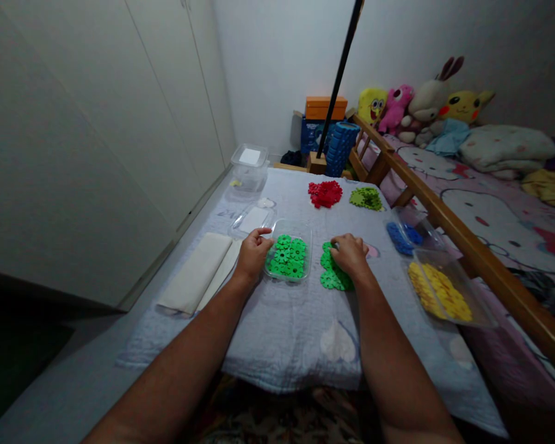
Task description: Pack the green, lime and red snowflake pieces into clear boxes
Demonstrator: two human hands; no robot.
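My left hand (254, 251) grips the left side of a clear plastic container (308, 259), thumb and forefinger closed at its rim. Inside lie several green snowflake building discs (287, 256). To the right, my right hand (350, 251) is over a loose pile of the same green discs (335, 277) on the cloth. Its fingers are curled down onto the pile and closed on a green disc, partly hidden by the hand. A clear lid (254, 220) with a white label lies just behind my left hand.
Red pieces (325, 193) and olive-green pieces (367, 198) lie in piles at the back. Containers of blue pieces (403, 237) and yellow pieces (437, 290) stand right, beside a wooden bed rail (425, 191). A folded beige cloth (197, 271) and a lidded container (250, 166) are left.
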